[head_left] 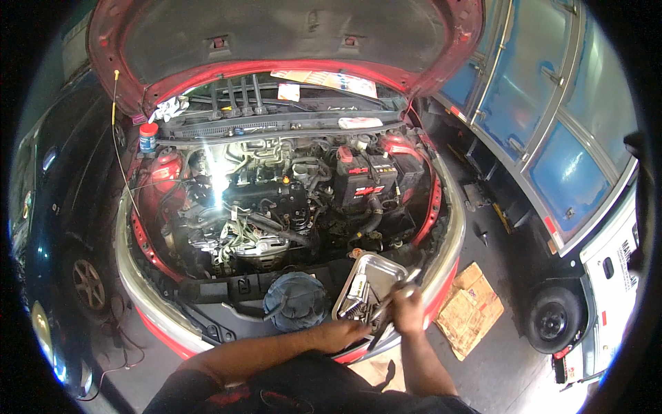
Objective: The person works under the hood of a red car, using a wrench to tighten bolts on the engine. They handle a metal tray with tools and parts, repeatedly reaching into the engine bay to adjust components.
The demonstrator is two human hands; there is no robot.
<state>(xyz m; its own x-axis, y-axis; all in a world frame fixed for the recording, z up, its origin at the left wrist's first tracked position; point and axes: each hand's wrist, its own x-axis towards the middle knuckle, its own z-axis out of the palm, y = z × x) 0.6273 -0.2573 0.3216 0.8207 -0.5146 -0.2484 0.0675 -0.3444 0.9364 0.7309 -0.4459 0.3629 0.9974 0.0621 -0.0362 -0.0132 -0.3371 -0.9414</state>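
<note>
My right hand is closed around a silver metal tool at the right end of a metal tray. My left hand is at the tray's near edge, fingers curled; what they hold, if anything, is too small to make out. The tray holds a white tube and several dark metal tools or parts. It rests on the front of a red car's engine bay, beside a folded blue-grey cloth with a hose-like piece lying across it.
The engine, battery and raised hood are ahead. A red-lidded container stands at the back left. A dark car is to the left; a blue truck body, a wheel and flattened cardboard are to the right.
</note>
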